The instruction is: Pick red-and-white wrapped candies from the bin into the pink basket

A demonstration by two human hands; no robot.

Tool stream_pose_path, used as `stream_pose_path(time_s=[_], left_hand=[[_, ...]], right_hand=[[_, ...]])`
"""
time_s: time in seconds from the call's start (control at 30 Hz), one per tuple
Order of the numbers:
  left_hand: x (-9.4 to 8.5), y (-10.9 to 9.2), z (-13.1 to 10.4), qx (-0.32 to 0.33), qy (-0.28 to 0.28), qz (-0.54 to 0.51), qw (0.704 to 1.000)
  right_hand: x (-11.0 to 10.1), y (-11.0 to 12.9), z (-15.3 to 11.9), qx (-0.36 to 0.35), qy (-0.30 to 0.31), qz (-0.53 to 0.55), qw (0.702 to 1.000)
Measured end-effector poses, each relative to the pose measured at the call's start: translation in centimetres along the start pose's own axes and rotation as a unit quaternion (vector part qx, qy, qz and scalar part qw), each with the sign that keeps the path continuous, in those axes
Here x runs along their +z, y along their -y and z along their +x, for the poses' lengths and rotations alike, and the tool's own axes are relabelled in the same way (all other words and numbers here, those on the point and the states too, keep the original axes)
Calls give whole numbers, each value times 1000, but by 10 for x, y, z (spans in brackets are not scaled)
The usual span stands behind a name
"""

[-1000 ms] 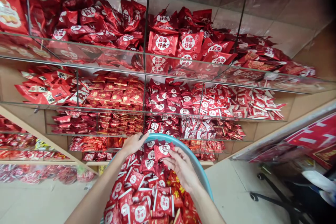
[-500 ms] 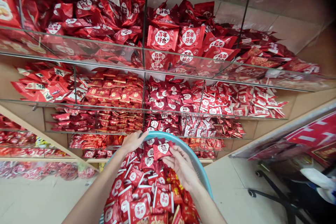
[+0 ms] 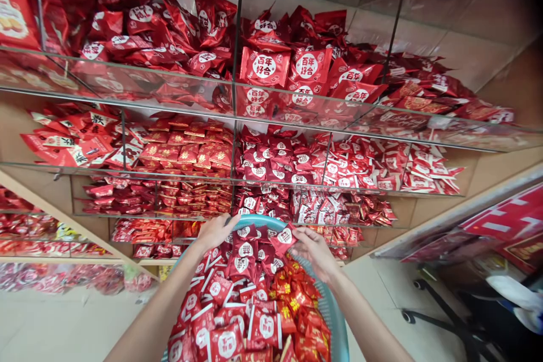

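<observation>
A teal basket [image 3: 339,305] full of small red packets is in front of me at the bottom middle. My left hand [image 3: 215,232] grips its far left rim, fingers closed over the edge. Between the fingertips of my right hand [image 3: 311,249] is a dark red packet [image 3: 284,239] with a white round label, held near the basket's far right rim. More dark red packets [image 3: 245,250] of that kind lie at the far end of the basket. Red-and-white packets [image 3: 223,342] fill the near left part, and shiny red-and-gold packets [image 3: 297,294] the right side.
Tiered shelves [image 3: 271,116] with glass fronts and dividers rise ahead, holding many red packets. Lower left is another shelf [image 3: 63,260] above pink bags [image 3: 76,277]. A wheeled chair base [image 3: 441,311] stands on the tiled floor at the right.
My right hand has moved right with the dark red packet, from above the basket's middle to near its right rim, uncovering more red-and-gold packets. My left hand stays on the rim.
</observation>
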State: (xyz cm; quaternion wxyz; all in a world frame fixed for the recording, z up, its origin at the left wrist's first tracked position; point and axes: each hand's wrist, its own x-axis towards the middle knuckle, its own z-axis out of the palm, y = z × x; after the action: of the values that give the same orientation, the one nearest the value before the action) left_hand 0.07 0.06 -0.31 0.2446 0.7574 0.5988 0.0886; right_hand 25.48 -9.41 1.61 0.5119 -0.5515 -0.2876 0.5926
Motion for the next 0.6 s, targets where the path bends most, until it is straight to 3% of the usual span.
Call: stream_pose_path(time_s=[0.27, 0.6], left_hand=[[1, 1, -1, -6, 1, -5, 1000], [-1, -1, -1, -15, -3, -4, 1000]], right_hand=[[4, -29, 8, 23, 40, -37, 998], [1, -42, 20, 43, 6, -36, 998]])
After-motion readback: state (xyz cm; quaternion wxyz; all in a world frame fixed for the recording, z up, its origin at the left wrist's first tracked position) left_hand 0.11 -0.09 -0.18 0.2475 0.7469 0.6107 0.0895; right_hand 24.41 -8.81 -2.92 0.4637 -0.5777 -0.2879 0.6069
